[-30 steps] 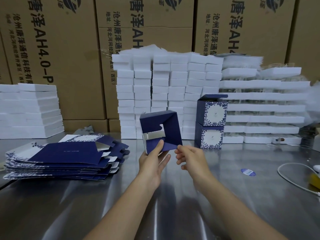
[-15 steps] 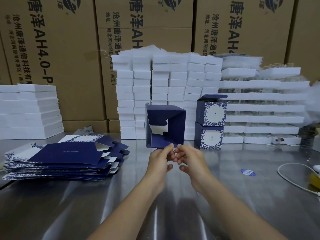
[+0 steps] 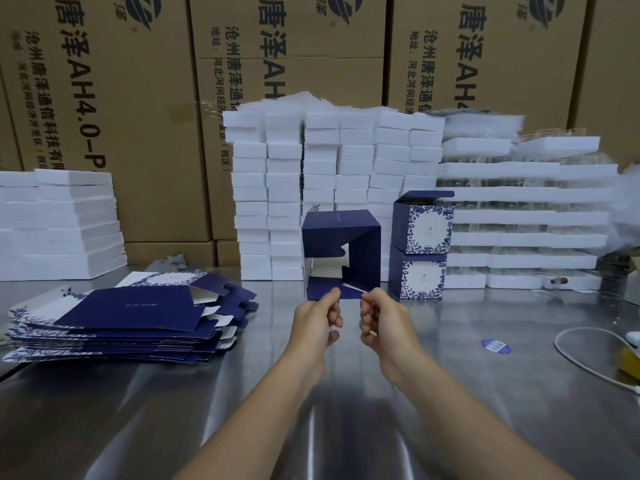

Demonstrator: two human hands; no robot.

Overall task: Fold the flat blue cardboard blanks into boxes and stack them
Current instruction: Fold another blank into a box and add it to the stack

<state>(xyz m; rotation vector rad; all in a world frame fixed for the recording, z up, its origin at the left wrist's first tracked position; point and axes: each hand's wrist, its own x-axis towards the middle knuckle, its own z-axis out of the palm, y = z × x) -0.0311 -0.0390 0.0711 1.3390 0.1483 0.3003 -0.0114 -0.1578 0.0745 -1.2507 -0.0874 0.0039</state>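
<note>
Leftward, flat blanks (image 3: 117, 317) sat stacked near desk (image 3: 485, 375) left edge; left hand (image 3: 313, 323) pinched bottom flap of half-folded box (image 3: 341, 233), mid-desk, opening facing person; right hand (image 3: 381, 323) pinched likewise; two finished boxes (image 3: 424, 244) stacked beside.

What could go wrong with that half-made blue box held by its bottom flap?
The half-folded box is held only by pinches of the left hand and right hand at its lower flap, so the thin card might crease crookedly or slip from that small grip. The two finished boxes stand stacked close on its right; a careless swing could perhaps knock the top one, whose lid sits ajar.
</note>
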